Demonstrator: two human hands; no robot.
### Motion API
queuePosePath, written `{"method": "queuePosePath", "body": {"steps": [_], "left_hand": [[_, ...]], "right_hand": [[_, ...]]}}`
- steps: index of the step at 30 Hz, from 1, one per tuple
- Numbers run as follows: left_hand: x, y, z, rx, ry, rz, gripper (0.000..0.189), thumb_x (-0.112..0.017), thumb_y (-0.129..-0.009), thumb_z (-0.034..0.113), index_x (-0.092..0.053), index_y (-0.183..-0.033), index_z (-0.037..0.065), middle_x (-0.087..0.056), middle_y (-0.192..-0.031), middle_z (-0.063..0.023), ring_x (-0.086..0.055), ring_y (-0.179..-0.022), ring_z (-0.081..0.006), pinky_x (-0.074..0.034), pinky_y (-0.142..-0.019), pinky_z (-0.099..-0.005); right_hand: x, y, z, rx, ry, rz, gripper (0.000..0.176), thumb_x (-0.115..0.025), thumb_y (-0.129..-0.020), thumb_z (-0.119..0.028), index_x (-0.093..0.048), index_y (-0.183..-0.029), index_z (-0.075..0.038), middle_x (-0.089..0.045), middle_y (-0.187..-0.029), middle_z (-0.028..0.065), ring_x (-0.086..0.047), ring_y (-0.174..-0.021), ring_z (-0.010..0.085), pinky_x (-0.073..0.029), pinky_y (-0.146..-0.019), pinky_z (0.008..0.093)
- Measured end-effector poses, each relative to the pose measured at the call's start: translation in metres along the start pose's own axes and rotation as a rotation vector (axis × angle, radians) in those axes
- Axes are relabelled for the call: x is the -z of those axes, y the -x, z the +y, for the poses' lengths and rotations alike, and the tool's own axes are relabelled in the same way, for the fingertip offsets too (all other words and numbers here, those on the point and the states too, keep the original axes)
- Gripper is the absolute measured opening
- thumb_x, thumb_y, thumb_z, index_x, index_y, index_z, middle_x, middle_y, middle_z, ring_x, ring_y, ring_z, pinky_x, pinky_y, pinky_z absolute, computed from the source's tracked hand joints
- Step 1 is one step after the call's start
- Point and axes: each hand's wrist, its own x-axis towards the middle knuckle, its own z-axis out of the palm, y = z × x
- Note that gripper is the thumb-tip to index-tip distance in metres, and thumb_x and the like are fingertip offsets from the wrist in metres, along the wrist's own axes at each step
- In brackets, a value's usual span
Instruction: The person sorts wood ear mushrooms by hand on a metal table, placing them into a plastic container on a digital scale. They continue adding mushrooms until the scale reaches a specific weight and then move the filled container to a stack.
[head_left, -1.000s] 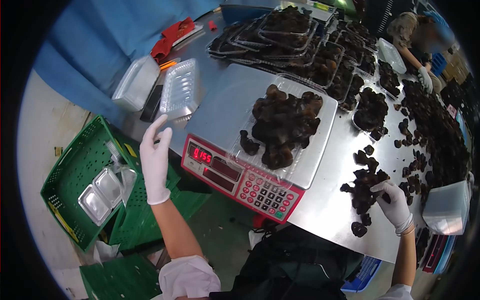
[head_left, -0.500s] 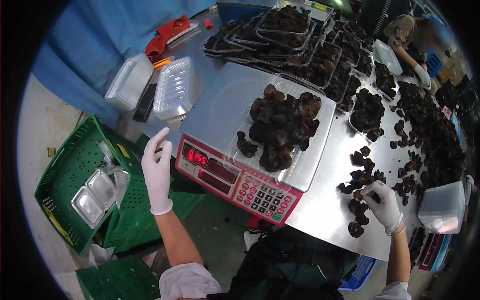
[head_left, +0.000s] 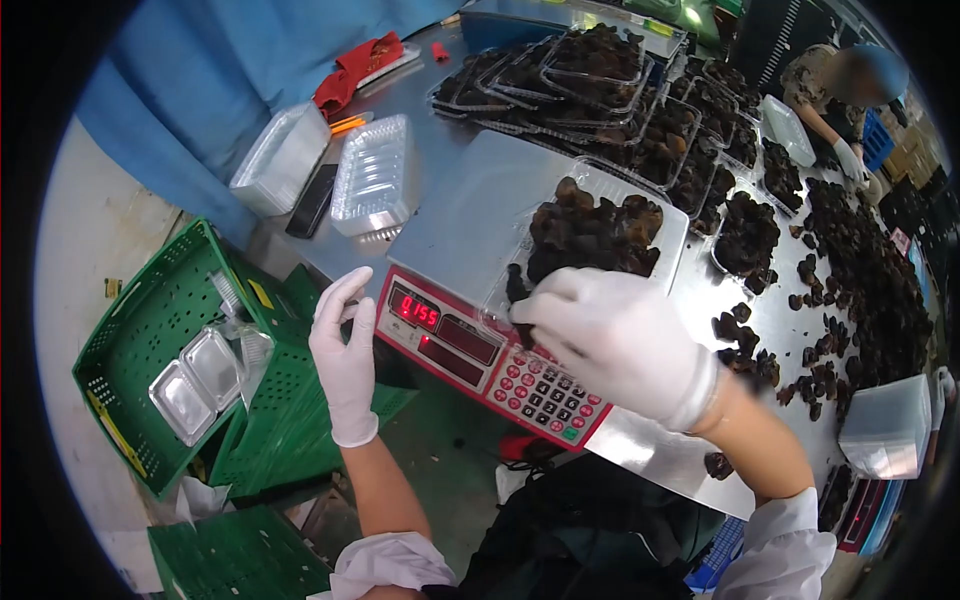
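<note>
My right hand [head_left: 620, 345], in a white glove, is over the front of the scale [head_left: 440, 350], its fingers pinched on a dark wood ear mushroom piece. It hides part of the keypad and tray. On the scale's plate lies a clear plastic tray [head_left: 672, 222] heaped with brown-black wood ear mushrooms [head_left: 590, 232]. The red display reads 0.155. My left hand [head_left: 343, 355], also gloved, hovers off the scale's left corner with thumb and fingers apart, holding nothing.
Filled trays [head_left: 590, 60] are stacked behind the scale. Loose mushrooms [head_left: 860, 260] cover the table's right side. Empty clear trays [head_left: 375, 175] stand back left, near a green crate [head_left: 140, 330]. Another person [head_left: 830, 100] works at the far right; stacked lids or trays [head_left: 885, 430] are near right.
My right hand has moved left from the loose mushrooms on the table to the scale, carrying a piece. My left hand stays open beside the scale. The display still reads 0.155.
</note>
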Motion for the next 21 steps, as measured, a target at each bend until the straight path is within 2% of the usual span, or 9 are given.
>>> {"method": "queuePosePath", "body": {"steps": [2,4,7,10,12,15,17,20,21], "left_hand": [[0.009,-0.002,-0.011,0.035,0.007,0.007,0.027,-0.060,-0.095,0.003,-0.067,-0.121,0.001,-0.064,-0.120,-0.0086,-0.061,-0.101,-0.0151,-0.049,-0.088,-0.0276],[0.016,-0.011,-0.024,0.121,-0.032,-0.080,0.028,-0.058,-0.098,0.008,-0.065,-0.124,-0.001,-0.064,-0.124,-0.0081,-0.060,-0.114,-0.0162,-0.043,-0.103,-0.0292],[0.008,-0.043,-0.037,0.004,-0.109,-0.034,0.025,-0.059,-0.097,0.008,-0.067,-0.119,-0.001,-0.067,-0.117,-0.0100,-0.063,-0.106,-0.0174,-0.047,-0.095,-0.0293],[-0.010,-0.091,-0.049,-0.181,-0.271,0.030,0.022,-0.058,-0.096,0.008,-0.068,-0.114,-0.001,-0.068,-0.109,-0.0155,-0.067,-0.100,-0.0232,-0.050,-0.090,-0.0301],[-0.028,-0.123,-0.061,-0.136,-0.208,-0.007,0.028,-0.061,-0.095,0.017,-0.067,-0.117,0.000,-0.068,-0.111,-0.0196,-0.067,-0.103,-0.0312,-0.050,-0.093,-0.0346],[-0.058,-0.164,-0.098,-0.180,-0.370,-0.067,0.041,-0.063,-0.093,0.030,-0.065,-0.122,0.002,-0.067,-0.115,-0.0216,-0.065,-0.108,-0.0374,-0.049,-0.096,-0.0413],[-0.075,-0.177,-0.112,0.027,-0.638,-0.256,0.049,-0.062,-0.091,0.040,-0.064,-0.123,0.002,-0.066,-0.118,-0.0238,-0.062,-0.111,-0.0418,-0.047,-0.097,-0.0466],[-0.086,-0.185,-0.118,0.123,-0.652,-0.395,0.048,-0.061,-0.091,0.041,-0.065,-0.117,0.001,-0.064,-0.119,-0.0251,-0.062,-0.110,-0.0416,-0.048,-0.097,-0.0469],[-0.087,-0.190,-0.131,0.152,-0.607,-0.393,0.043,-0.064,-0.089,0.039,-0.068,-0.107,0.000,-0.067,-0.113,-0.0256,-0.064,-0.105,-0.0414,-0.049,-0.093,-0.0464]], "right_hand": [[0.018,0.011,0.003,-0.169,-0.243,0.046,0.016,-0.065,-0.085,-0.004,-0.068,-0.100,-0.007,-0.065,-0.090,0.0102,-0.066,-0.085,0.0264,-0.054,-0.072,0.0350],[0.042,0.026,0.006,-0.383,-0.353,0.079,0.015,-0.065,-0.089,-0.005,-0.069,-0.103,-0.006,-0.069,-0.098,0.0075,-0.066,-0.090,0.0174,-0.052,-0.080,0.0288],[0.061,0.047,0.011,-0.867,-0.721,0.077,0.013,-0.061,-0.092,-0.001,-0.067,-0.103,-0.002,-0.064,-0.098,-0.0005,-0.056,-0.093,0.0072,-0.045,-0.088,0.0242],[0.061,0.064,0.011,-0.917,-0.746,0.045,0.014,-0.057,-0.091,0.004,-0.064,-0.102,-0.002,-0.060,-0.099,-0.0002,-0.055,-0.092,0.0070,-0.045,-0.087,0.0237],[0.053,0.065,0.004,-0.820,-0.639,0.013,0.020,-0.054,-0.088,0.008,-0.062,-0.102,-0.004,-0.059,-0.099,0.0028,-0.056,-0.091,0.0107,-0.045,-0.085,0.0255],[0.025,0.050,-0.008,-0.338,-0.288,0.005,0.028,-0.057,-0.079,0.009,-0.062,-0.102,-0.007,-0.059,-0.098,0.0079,-0.061,-0.090,0.0232,-0.048,-0.082,0.0313],[0.004,0.036,-0.011,-0.059,-0.028,-0.021,0.030,-0.064,-0.075,0.000,-0.062,-0.103,-0.011,-0.056,-0.096,0.0066,-0.059,-0.090,0.0268,-0.047,-0.080,0.0368],[-0.009,0.024,-0.011,-0.073,0.062,-0.140,0.027,-0.066,-0.082,-0.012,-0.061,-0.108,-0.010,-0.056,-0.104,0.0068,-0.057,-0.100,0.0257,-0.045,-0.089,0.0400],[-0.013,0.019,-0.010,-0.074,0.062,-0.140,0.027,-0.066,-0.082,-0.012,-0.061,-0.108,-0.010,-0.056,-0.104,0.0068,-0.057,-0.100,0.0257,-0.045,-0.089,0.0400]]}}
